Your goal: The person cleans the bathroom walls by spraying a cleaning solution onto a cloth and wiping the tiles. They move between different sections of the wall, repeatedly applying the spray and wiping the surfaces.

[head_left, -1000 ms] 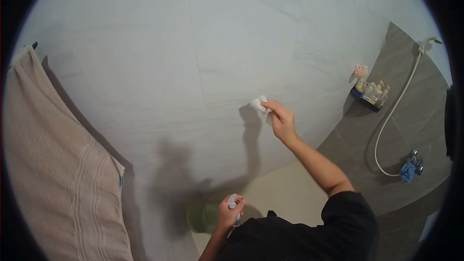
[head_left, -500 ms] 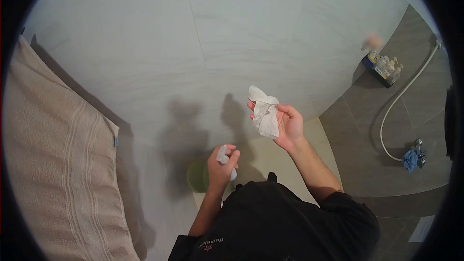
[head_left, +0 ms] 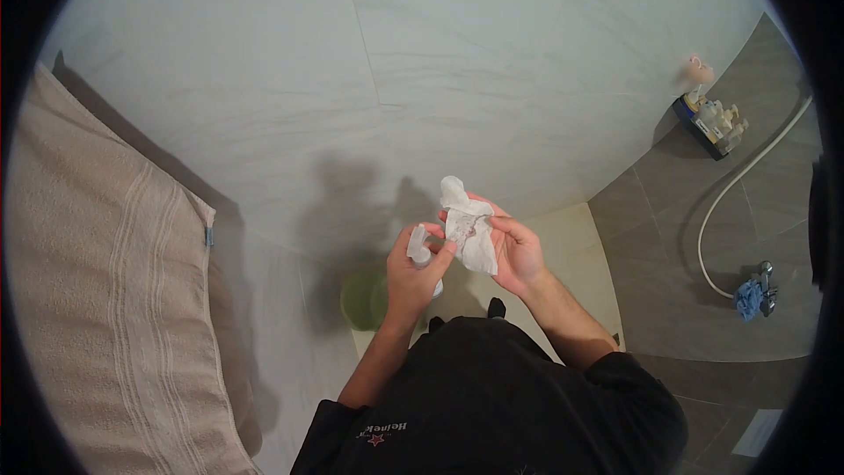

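Note:
My left hand is wrapped round a spray bottle with a whitish spray head. Most of the bottle's body is hidden behind the fingers, with a pale bit showing below. In my right hand lies a crumpled white cloth, pinched under the thumb, with a greyish, wrinkled patch in its middle. The fingertips of my left hand reach the cloth's left edge and seem to touch it. Both hands are close together in front of my dark shirt.
A beige towel hangs at the left. Below my left hand is a green round container. On the right wall are a caddy of bottles, a shower hose and a tap with a blue scrubber.
My left hand has moved up and right with the spray bottle, up to the cloth. My right hand has come slightly down and left with the cloth.

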Motion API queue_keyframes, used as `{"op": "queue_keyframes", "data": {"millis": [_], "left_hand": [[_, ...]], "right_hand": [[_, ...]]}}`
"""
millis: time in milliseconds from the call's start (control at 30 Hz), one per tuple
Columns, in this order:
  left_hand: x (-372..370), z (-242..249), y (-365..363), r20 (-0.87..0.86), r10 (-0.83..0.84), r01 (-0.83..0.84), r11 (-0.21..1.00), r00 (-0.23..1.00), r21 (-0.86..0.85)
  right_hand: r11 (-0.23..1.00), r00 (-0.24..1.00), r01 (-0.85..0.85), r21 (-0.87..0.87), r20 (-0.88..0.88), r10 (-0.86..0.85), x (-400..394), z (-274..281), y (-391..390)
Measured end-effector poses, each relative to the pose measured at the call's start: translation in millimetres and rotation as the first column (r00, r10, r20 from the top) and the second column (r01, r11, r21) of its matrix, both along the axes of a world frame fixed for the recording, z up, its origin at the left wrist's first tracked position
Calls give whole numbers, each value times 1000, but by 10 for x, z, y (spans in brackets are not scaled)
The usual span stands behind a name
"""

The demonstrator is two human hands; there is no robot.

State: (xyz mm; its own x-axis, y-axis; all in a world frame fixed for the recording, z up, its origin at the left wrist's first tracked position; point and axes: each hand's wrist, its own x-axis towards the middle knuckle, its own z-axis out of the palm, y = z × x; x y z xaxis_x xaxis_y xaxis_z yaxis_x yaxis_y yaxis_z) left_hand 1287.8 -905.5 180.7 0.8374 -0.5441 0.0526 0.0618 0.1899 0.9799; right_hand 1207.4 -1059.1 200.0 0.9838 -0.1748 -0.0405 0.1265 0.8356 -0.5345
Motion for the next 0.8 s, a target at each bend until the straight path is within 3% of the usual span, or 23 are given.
{"op": "queue_keyframes", "data": {"millis": [133,333,433,500,800], "left_hand": [[35,26,-42,48,-15,12,999,999,53],[76,17,-88,10,18,-17,999,1000,-37],[93,30,-59,35,43,-42,999,998,-31],[110,40,-26,58,28,-29,999,998,14],[109,-24,36,48,-14,10,997,999,79]], "right_hand": [[998,1000,-2,-65,-31,0,-10,36,7],[997,998,17,-79,-66,-22,-30,-18,7],[983,995,23,-183,-89,-39,-30,-40,-25],[920,981,54,-388,-149,-121,-26,-50,-39],[809,961,80,-582,-170,-218,30,-8,63]]}}
